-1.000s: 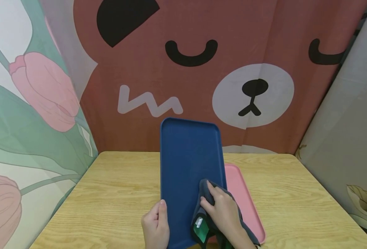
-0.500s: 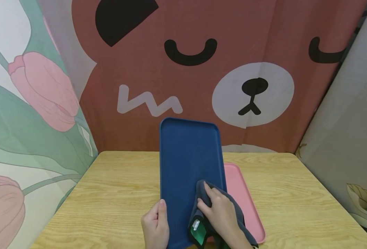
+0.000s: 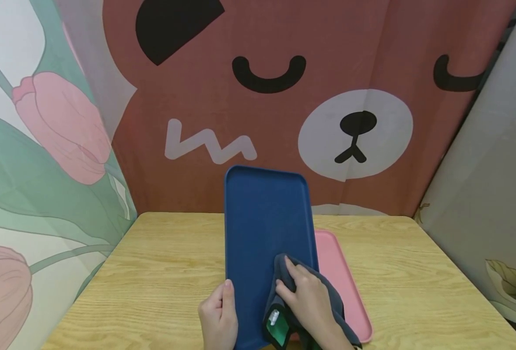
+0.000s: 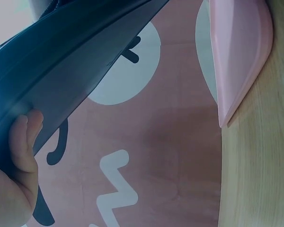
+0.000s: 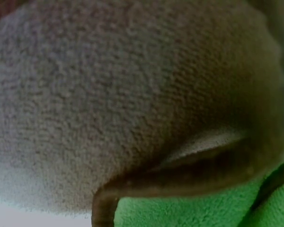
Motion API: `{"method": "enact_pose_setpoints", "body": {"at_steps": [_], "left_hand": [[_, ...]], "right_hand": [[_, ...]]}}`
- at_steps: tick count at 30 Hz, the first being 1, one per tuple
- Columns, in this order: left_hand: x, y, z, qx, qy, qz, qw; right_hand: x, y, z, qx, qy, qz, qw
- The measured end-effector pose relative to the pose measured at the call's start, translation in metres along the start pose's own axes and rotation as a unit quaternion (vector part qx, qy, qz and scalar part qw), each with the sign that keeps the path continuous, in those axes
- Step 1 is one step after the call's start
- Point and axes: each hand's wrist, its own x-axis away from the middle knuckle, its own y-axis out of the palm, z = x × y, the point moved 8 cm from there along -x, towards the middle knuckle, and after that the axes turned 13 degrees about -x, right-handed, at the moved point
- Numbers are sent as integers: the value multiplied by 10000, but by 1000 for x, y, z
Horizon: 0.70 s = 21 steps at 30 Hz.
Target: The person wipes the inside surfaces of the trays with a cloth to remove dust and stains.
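Note:
A blue rectangular tray [image 3: 262, 218] is held up at a tilt above the table, its inner face toward me. My left hand [image 3: 220, 313] grips its lower left edge, thumb on the front; in the left wrist view, fingers [image 4: 26, 137] lie against the tray's underside. With my right hand [image 3: 311, 296] I hold a dark grey cloth [image 3: 336, 301] against the tray's lower right part. The cloth has a green reverse side [image 3: 278, 328] and a small white label. Cloth fills the right wrist view, where the hand itself is hidden.
A pink tray [image 3: 343, 287] lies on the wooden table [image 3: 152, 277], partly hidden behind the blue tray and the cloth. A bear-print curtain [image 3: 279, 116] hangs at the table's back edge. Printed fabric hangs at both sides.
My right hand and the cloth have shifted slightly left and down across the blue tray. The left hand and the tray have hardly moved.

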Motion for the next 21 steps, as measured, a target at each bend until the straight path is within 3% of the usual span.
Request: {"method": "enact_pose_setpoints", "body": {"at_steps": [21], "left_hand": [[-2,0,3,16,4,-73,10000]], "right_hand": [[2,2,-8,-50,-144,-147,9998]]}}
